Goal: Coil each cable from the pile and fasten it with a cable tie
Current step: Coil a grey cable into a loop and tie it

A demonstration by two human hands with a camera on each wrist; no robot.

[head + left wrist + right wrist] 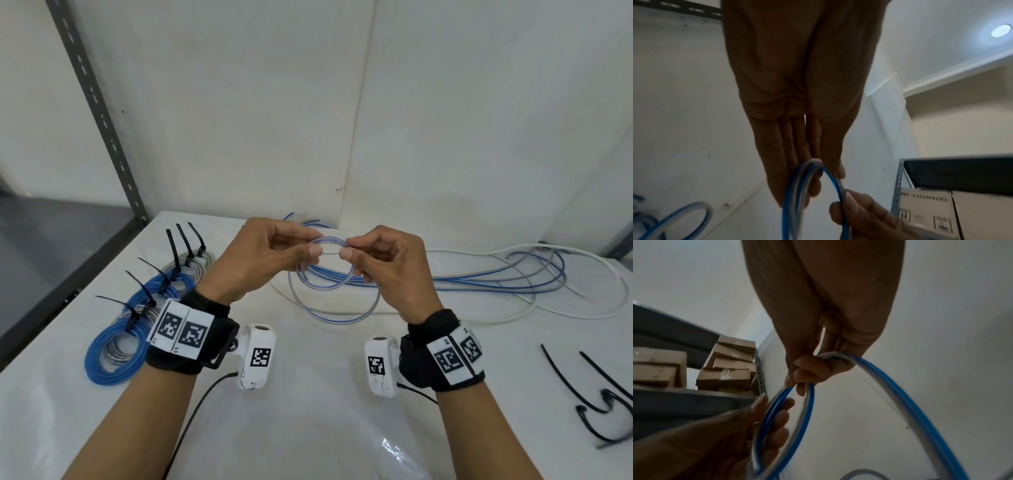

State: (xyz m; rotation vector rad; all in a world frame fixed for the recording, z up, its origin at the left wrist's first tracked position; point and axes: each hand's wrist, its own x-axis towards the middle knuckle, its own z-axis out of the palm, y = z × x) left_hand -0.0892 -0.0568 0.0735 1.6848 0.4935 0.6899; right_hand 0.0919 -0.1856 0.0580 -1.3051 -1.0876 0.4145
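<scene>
Both hands are raised over the middle of the white table (308,394) with a blue-and-clear cable (325,286) between them, wound into a small loop. My left hand (274,253) pinches the loop's left side and my right hand (376,260) pinches its right side. The cable's free length trails right into a loose pile of blue, grey and white cables (513,274). In the left wrist view the coil (797,194) hangs from the left fingertips. In the right wrist view the right fingers grip the cable (890,386). Loose black cable ties (599,404) lie at the right edge.
Several coiled cables (137,318) fastened with black ties lie in a row on the table's left side. A grey slotted rack post (102,120) stands at the back left. White walls close off the back. Cardboard boxes (729,366) sit on shelves nearby.
</scene>
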